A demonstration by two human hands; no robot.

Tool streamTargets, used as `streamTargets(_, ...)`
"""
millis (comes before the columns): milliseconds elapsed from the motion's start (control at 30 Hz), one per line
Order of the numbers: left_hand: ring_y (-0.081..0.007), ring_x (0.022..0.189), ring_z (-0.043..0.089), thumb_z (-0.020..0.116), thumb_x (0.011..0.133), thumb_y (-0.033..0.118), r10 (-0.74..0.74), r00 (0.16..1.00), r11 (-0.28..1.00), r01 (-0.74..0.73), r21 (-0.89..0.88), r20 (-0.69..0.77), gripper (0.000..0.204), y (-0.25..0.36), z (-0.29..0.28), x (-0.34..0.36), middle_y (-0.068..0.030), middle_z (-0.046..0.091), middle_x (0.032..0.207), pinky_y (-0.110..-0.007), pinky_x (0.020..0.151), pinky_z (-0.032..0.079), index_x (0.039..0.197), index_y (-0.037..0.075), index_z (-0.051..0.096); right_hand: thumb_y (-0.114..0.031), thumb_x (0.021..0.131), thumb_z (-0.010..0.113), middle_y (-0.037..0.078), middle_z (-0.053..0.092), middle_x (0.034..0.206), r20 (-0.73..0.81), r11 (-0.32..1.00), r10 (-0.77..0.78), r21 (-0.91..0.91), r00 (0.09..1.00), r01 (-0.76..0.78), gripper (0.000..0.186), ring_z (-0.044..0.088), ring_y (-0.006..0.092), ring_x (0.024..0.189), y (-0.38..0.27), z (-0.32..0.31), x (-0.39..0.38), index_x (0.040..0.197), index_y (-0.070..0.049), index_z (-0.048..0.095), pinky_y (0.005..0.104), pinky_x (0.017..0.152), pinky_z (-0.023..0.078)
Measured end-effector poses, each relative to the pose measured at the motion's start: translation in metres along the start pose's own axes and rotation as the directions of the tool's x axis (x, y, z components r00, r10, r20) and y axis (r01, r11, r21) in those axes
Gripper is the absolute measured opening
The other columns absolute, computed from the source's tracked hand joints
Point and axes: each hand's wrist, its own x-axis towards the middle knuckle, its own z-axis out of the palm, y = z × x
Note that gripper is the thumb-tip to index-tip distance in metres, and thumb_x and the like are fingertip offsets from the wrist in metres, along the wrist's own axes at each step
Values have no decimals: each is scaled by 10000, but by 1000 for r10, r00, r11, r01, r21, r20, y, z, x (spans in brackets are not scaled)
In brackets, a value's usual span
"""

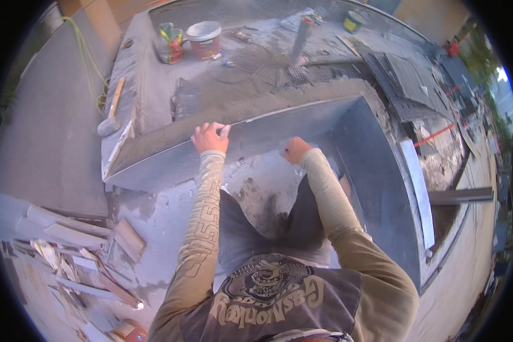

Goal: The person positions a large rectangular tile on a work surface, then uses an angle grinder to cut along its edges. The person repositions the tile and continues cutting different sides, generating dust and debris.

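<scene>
My left hand (210, 138) rests at the top edge of a low grey tile-faced wall (256, 134), its fingers slightly bent and its thumb apart. Nothing shows in its grasp. To its right, my right hand (295, 150) is closed in front of the wall's inner face, near the corner. A small blurred pale spot shows beside its fingers; whether it is a held thing I cannot make out. Rough grey mortar (211, 114) lies along the wall top behind my left hand.
A mallet (113, 111) lies on the ledge at left. Behind the wall stand a white-and-red bucket (204, 40), a colourful bag (170, 43) and an upright pipe (301, 41). Tile offcuts (74, 233) are heaped at lower left. A dark side wall (376, 165) bounds my right.
</scene>
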Motion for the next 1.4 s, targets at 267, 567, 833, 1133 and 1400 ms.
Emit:
streamTargets(267, -302, 1005, 626, 815, 822, 383, 97, 994, 995, -95, 42, -45, 166, -9, 4, 4, 0, 698, 955, -508, 872, 457, 880, 236, 763, -130, 840, 625, 164, 752, 1008, -4, 963, 179, 207, 984, -174, 269, 712, 377, 969, -29, 2, 14, 1084, -115, 738, 461, 857, 562)
streamTargets(567, -299, 1007, 630, 786, 852, 450, 121, 992, 992, -120, 36, -26, 210, -5, 5, 3, 13, 704, 967, -509, 887, 457, 903, 247, 774, -115, 826, 651, 159, 724, 1126, -16, 943, 271, 202, 962, -262, 349, 686, 354, 1066, -50, -21, 5, 1169, -146, 710, 457, 911, 556)
streamTargets(833, -302, 999, 637, 781, 852, 465, 138, 990, 990, -137, 42, -22, 214, -8, 6, 5, 9, 707, 959, -512, 878, 465, 902, 257, 778, -178, 854, 647, 96, 439, 1581, -373, 991, -29, -129, 927, -21, 683, 369, 279, 1489, -76, -38, 8, 1513, -116, 477, 451, 1167, 386)
streamTargets(1133, -311, 978, 637, 799, 821, 416, 100, 994, 995, -99, 18, -51, 152, -3, 3, 7, 1, 710, 921, -495, 845, 464, 841, 267, 780, -212, 880, 675, 134, 692, 1263, -311, 966, 259, 60, 914, -253, 396, 636, 306, 1223, -31, -53, 28, 1266, -125, 701, 420, 1008, 529)
streamTargets(1400, -307, 973, 631, 809, 815, 391, 120, 991, 992, -121, -21, -66, 150, -7, 3, 5, -9, 715, 907, -477, 878, 449, 843, 245, 786, -379, 877, 768, 179, 774, 970, -224, 546, 674, 793, 704, -271, 351, 750, 325, 945, -103, 16, 73, 1006, -54, 787, 398, 896, 562)
